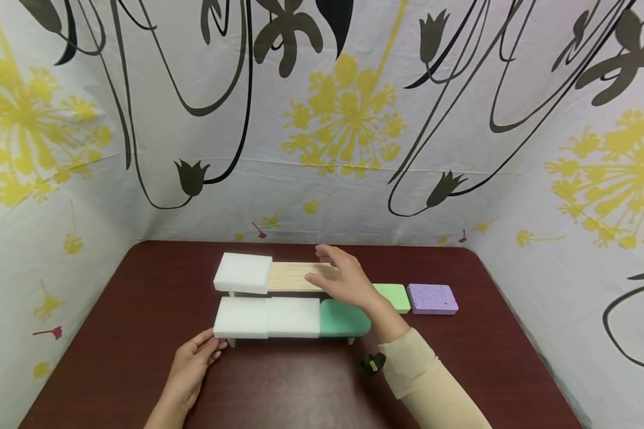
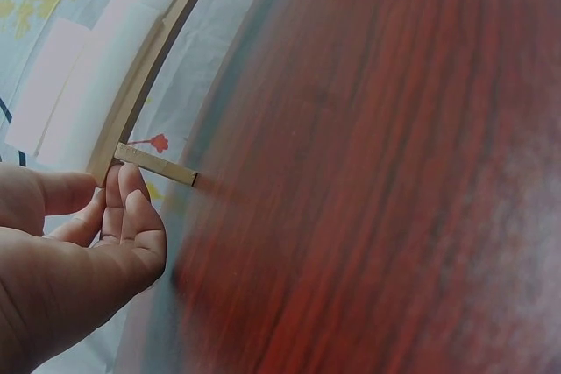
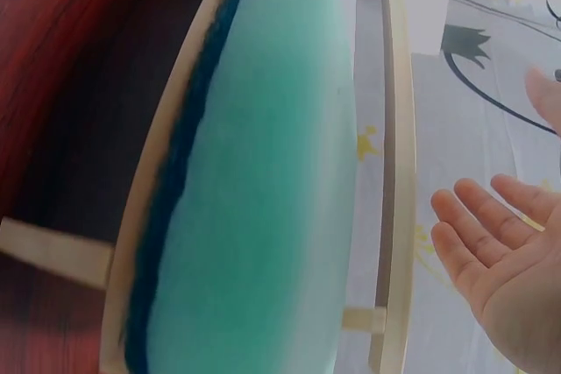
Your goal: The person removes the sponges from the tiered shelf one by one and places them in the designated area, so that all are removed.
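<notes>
1. The front board (image 2: 133, 111) stands on short legs on the surface (image 1: 300, 381), its long axis running left to right.
2. Two white blocks (image 1: 267, 318) sit side by side along it; the teal block (image 1: 345, 318) fills its right end, rounded corners facing right.
3. Behind and parallel lies the rear board (image 1: 295, 277), a white block (image 1: 243, 273) on its left end and bare wood to the right.
4. The left hand (image 1: 195, 363) pinches the front board's left end between thumb and curled fingers.
5. The right hand (image 1: 346, 277) is wide open, holding nothing, near the rear board's right part.
6. Green (image 1: 393, 297) and purple (image 1: 433, 299) blocks lie to the right, the purple one's long axis left to right.
</notes>
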Motion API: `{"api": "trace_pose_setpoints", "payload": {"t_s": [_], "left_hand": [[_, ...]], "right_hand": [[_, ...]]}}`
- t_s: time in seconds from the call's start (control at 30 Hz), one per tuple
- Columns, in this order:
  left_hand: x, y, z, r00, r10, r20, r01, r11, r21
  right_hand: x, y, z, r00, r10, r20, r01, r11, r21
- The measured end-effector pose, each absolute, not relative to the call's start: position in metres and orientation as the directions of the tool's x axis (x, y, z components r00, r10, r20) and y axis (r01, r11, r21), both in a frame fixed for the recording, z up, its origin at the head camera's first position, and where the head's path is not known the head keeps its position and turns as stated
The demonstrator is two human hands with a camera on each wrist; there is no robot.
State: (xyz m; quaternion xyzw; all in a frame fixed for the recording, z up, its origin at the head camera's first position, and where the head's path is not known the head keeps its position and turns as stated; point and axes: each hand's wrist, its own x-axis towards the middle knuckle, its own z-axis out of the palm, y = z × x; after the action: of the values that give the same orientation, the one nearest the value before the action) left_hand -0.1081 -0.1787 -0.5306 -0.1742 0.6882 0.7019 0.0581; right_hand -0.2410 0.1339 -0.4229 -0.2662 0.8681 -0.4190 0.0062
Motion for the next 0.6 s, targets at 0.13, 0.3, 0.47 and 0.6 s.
{"api": "trace_pose_setpoints", "payload": {"t_s": [0.13,0.3,0.47,0.6], "left_hand": [[-0.107,-0.179,-0.53,-0.933,-0.162,-0.322,-0.319,-0.047,0.947],[-0.107,-0.179,-0.529,-0.931,-0.164,-0.325,-0.322,-0.045,0.946],[-0.107,-0.18,-0.529,-0.93,-0.166,-0.327,-0.324,-0.044,0.945],[-0.107,-0.179,-0.529,-0.933,-0.165,-0.319,-0.315,-0.047,0.948]], "right_hand": [[-0.24,0.124,-0.423,-0.852,-0.48,0.208,-0.464,0.509,-0.725],[-0.241,0.115,-0.424,-0.847,-0.491,0.202,-0.474,0.526,-0.706],[-0.242,0.104,-0.424,-0.848,-0.498,0.183,-0.474,0.557,-0.682],[-0.242,0.097,-0.425,-0.842,-0.513,0.168,-0.485,0.581,-0.654]]}}
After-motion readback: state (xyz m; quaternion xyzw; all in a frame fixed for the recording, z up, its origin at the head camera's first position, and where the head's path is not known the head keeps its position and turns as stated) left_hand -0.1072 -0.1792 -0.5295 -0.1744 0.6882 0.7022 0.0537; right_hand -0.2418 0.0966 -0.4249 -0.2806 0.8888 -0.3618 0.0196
